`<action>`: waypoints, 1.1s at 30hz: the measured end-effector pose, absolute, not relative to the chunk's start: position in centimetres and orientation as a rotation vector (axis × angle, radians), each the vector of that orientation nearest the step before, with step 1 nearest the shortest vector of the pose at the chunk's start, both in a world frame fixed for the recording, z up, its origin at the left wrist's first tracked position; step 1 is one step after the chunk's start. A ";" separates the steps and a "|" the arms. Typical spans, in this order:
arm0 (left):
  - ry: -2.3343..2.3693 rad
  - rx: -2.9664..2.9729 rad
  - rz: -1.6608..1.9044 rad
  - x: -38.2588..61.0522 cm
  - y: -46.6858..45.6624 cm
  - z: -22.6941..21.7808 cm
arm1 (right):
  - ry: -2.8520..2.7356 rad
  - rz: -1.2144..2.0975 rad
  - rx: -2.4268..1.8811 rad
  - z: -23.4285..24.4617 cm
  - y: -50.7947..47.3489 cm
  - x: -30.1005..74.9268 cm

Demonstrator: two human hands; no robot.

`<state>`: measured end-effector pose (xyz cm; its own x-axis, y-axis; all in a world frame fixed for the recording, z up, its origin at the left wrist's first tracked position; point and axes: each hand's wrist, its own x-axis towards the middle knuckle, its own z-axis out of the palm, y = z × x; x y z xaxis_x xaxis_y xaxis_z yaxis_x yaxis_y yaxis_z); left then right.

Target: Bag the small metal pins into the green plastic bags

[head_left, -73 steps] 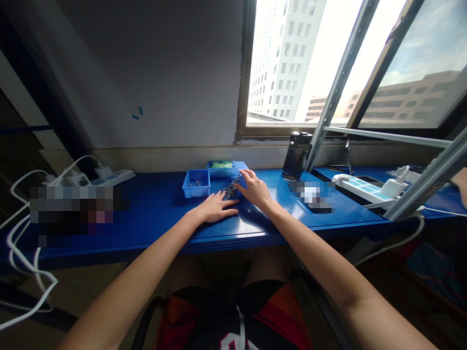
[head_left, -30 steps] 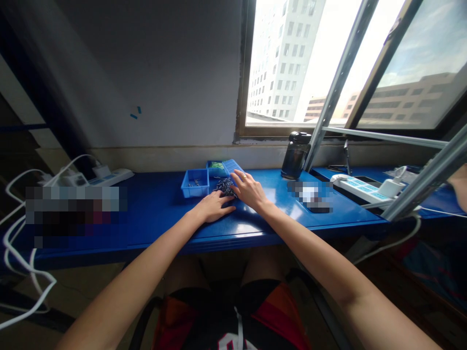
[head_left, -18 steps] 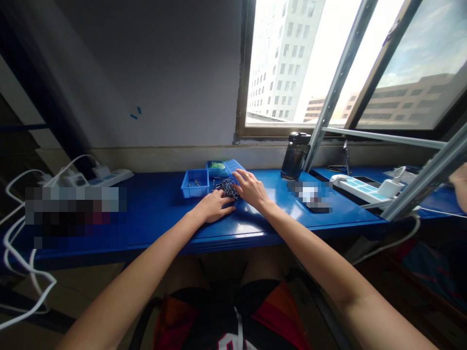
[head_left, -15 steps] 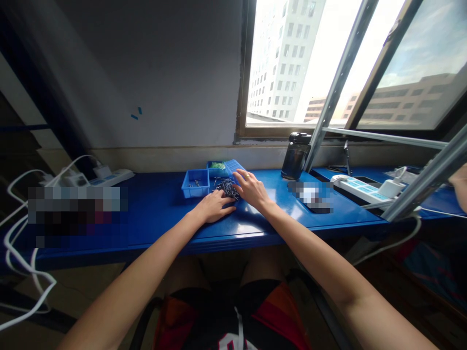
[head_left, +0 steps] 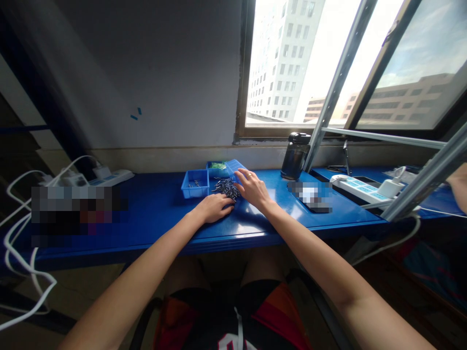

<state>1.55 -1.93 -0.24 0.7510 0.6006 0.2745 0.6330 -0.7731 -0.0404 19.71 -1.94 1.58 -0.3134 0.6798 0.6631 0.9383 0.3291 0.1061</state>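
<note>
A heap of small dark screw-like pieces (head_left: 225, 186) lies on the blue table between my hands. My left hand (head_left: 212, 208) rests at its near left edge, palm down, fingers stretched and fingertips touching the nearest pieces. On the right side of the heap is my right hand (head_left: 254, 188), fingers apart and slightly bent, thumb by the pieces. Just beyond its fingers a blue bin (head_left: 235, 166) sits tilted; whether the fingers touch it is unclear. Left of the heap stands an upright blue bin (head_left: 195, 190) with a few pieces inside.
Behind the heap is another blue bin (head_left: 209, 166) with green contents. A dark bottle (head_left: 295, 155) stands near the window, with a partly blurred phone-like object (head_left: 318, 205) before it. Power strips (head_left: 365, 189) and white cables (head_left: 32, 270) lie at both sides, beside a metal frame post (head_left: 330, 92).
My left hand has drawn slightly back toward me, its fingers closer together, and more of the heap shows. My right hand and the bins stay nearly where they were.
</note>
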 end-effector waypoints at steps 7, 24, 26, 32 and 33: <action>-0.931 -2.807 -0.387 1.6 -1.9 -0.4 | -2.048 -0.645 -1.429 1.8 -1.8 20.2; -0.977 -2.805 -0.377 1.6 -2.2 -0.1 | -2.002 -0.615 -1.410 2.0 -1.8 20.6; -0.975 -2.805 -0.377 1.6 -2.1 -0.1 | -1.969 -0.607 -1.399 2.1 -1.8 20.8; -0.971 -2.823 -0.380 1.6 -2.1 -0.1 | -1.877 -0.579 -1.408 2.1 -1.3 21.5; -0.973 -2.825 -0.377 1.6 -2.1 -0.1 | -1.857 -0.566 -1.398 2.1 -1.2 21.6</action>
